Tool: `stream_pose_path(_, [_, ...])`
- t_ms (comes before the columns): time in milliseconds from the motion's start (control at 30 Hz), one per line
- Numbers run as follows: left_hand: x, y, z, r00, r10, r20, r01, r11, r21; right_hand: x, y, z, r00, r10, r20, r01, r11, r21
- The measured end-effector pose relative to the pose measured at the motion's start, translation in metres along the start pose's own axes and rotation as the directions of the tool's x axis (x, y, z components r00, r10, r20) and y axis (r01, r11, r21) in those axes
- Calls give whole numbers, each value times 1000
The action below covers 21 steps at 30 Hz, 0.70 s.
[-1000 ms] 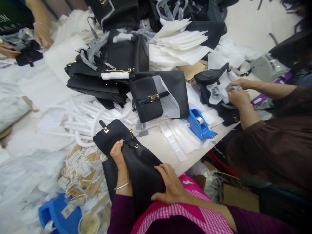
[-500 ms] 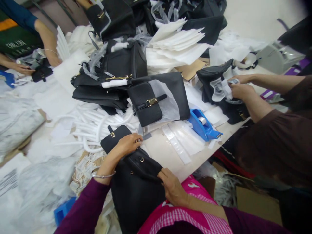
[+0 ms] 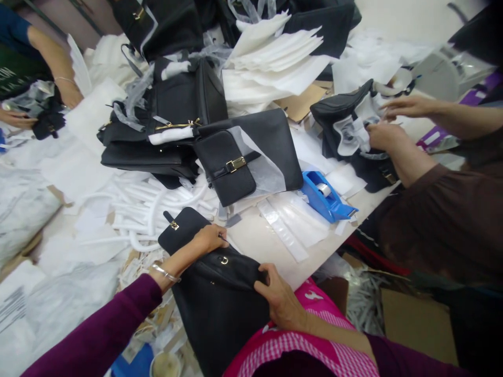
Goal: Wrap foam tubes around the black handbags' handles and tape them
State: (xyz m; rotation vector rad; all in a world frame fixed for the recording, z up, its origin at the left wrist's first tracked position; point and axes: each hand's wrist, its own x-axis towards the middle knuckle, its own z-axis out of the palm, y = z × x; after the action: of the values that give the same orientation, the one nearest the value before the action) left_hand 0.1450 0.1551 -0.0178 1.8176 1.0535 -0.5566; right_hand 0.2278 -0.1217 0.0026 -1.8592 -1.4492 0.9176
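Observation:
A black backpack (image 3: 223, 309) with a gold ring on its front leans on the table edge against my body. Its flap (image 3: 183, 225), with a strap and gold buckle, lies folded back on the table. My left hand (image 3: 210, 238) is closed at the bag's far edge beside the flap, a thin dark bit showing at its fingertips. At the near right end of the opening, my right hand (image 3: 280, 296) grips the rim between thumb and fingers. The bag's inside is hidden.
Beyond are another black bag (image 3: 251, 157) with a buckled pocket, a blue tape dispenser (image 3: 328, 198), clear plastic sleeves (image 3: 291, 222), white foam tubes (image 3: 145, 204) and white padding sheets (image 3: 271, 73). At right, a co-worker's hands (image 3: 387, 133) handle a black bag; another person works upper left.
My left fingers, laid out along the bag's edge before, are now curled in. The thumb of my right hand stands farther from its fingers. The view has shifted slightly.

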Motion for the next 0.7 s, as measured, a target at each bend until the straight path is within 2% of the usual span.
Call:
stream_pose_path(100, [2, -7, -2, 998, -9, -66, 11, 1000, 23, 3, -3, -14, 1000, -28, 14, 28, 999, -29])
stream_pose_path(200, [8, -11, 1, 993, -30, -110, 34, 999, 39, 8, 2, -25, 994, -32, 101, 31, 999, 13])
stream_pose_path(300, [19, -10, 10, 989, -70, -130, 78, 996, 50, 15, 17, -27, 985, 62, 161, -94, 975, 200])
stream_pose_path(400, [28, -7, 16, 984, -108, -142, 117, 992, 56, 22, 35, -27, 965, 165, 205, -240, 870, 430])
stream_pose_path(467, [32, -6, 18, 982, -119, -149, 129, 990, 58, 26, 43, -27, 951, 171, 259, -282, 825, 490])
stream_pose_path(567, [38, -5, 19, 980, -124, -155, 133, 990, 51, 26, 49, -24, 934, 187, 304, -297, 882, 367])
stream_pose_path(700, [46, -4, 23, 982, -122, -146, 123, 992, 4, 23, 55, -14, 932, 217, 292, -283, 937, 206])
